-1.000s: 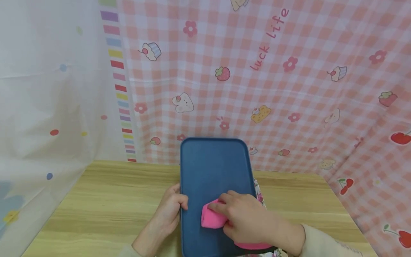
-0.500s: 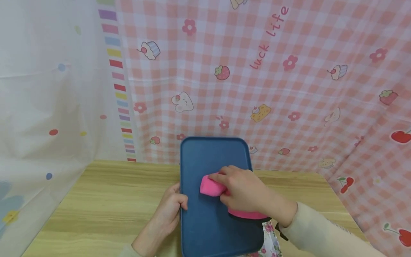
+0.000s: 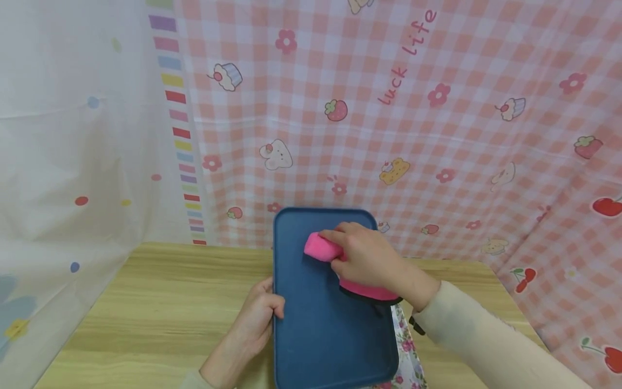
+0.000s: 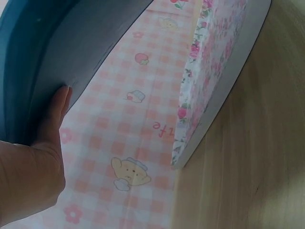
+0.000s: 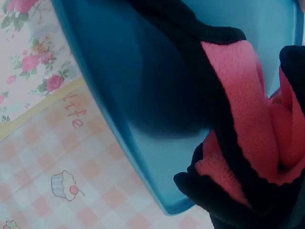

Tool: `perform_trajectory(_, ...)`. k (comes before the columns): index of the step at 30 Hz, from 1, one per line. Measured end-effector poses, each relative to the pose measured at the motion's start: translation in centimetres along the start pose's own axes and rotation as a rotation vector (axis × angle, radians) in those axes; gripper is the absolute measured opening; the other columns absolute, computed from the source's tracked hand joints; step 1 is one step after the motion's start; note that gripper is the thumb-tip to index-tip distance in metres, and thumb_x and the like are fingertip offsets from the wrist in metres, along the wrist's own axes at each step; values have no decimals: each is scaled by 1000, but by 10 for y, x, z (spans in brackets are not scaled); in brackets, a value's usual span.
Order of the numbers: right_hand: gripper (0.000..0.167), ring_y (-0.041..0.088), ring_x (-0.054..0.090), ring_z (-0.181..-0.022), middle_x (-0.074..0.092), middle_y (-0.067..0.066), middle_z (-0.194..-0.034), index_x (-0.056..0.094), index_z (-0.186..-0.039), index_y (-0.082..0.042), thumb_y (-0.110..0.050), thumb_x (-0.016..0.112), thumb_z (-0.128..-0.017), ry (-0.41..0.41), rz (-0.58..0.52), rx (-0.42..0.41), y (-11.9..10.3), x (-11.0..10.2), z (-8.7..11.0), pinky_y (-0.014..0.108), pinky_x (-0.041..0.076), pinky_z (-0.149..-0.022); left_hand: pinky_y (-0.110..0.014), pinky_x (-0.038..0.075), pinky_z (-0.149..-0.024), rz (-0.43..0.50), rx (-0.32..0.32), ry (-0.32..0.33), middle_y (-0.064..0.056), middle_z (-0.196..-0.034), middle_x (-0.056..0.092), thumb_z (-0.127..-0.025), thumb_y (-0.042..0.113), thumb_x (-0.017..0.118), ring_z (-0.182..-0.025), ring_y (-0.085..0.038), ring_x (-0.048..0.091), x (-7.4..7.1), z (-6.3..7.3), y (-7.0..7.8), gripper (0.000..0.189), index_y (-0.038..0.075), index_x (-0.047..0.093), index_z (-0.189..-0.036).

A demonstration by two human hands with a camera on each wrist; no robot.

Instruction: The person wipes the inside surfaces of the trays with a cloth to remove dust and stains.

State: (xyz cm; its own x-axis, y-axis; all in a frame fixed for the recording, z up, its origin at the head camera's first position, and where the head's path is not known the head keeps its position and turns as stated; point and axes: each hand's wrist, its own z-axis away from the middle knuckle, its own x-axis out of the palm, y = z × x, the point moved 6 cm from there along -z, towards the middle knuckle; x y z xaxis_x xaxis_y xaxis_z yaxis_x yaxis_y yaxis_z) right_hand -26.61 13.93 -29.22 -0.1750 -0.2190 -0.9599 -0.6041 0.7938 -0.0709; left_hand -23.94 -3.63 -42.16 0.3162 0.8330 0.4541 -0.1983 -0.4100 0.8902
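A dark blue rectangular tray (image 3: 330, 335) with a raised rim is held tilted up off the table. My left hand (image 3: 257, 313) grips its left edge, thumb over the rim; the left wrist view shows the fingers (image 4: 61, 102) of this hand against the tray's underside (image 4: 78, 52). Over the upper part of the tray's face, my right hand (image 3: 364, 254) holds a bunched pink cloth (image 3: 320, 247) against it. Black edging runs along the folds of the cloth (image 5: 238, 95) in the right wrist view. The palm side of the right hand is hidden.
Behind the tray, a flower-patterned block (image 3: 407, 346) with a pale base stands on the wooden table (image 3: 160, 324). A pink checked curtain (image 3: 311, 135) hangs at the back and right, a white dotted one (image 3: 97, 146) at the left.
My right hand has slid the pink cloth up the tray's face, from the lower part towards the top edge. My left hand and the tray have stayed in place.
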Motion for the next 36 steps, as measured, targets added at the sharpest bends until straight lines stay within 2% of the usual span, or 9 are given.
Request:
perform_trajectory(4,54,24,63,-97,69,12,-115,68,-138,-7,-18,77,-86,36,16,22,10,-5,-6,41,57,-77,-31,53,-85,-2,-1,14,-10,-117,66,-53,-11,40,-102,-22,63,0,-1,-1,86,-13,47,-139)
perform_trajectory(10,56,25,61,-89,68,12,-110,65,-141,-5,-17,76,-87,54,-7,92,27,-9,-12,40,54,-72,-30,53,-84,-15,0,37,-11,-117,65,-51,-10,40,-101,-22,63,0,-2,-2,88,-13,48,-139)
perform_trajectory(21,57,27,63,-91,69,15,-124,64,-142,-6,-20,72,-88,43,27,177,52,-11,-8,42,53,-73,-30,54,-81,-9,9,42,-10,-114,66,-51,-10,40,-99,-22,63,-1,-1,-1,84,-13,50,-135)
perform_trajectory(28,55,24,58,-78,71,11,-99,65,-140,-5,-18,71,-87,29,20,198,62,-11,-2,36,45,-62,-30,53,-80,-13,10,36,-10,-112,67,-52,-10,40,-98,-22,63,0,-1,-1,82,-13,51,-133)
perform_trajectory(36,56,21,58,-77,70,8,-97,65,-141,-4,-20,74,-88,-18,29,169,54,-5,8,32,46,-58,-30,52,-82,-18,11,61,-9,-113,67,-51,-10,40,-99,-22,62,-1,0,0,83,-12,52,-134)
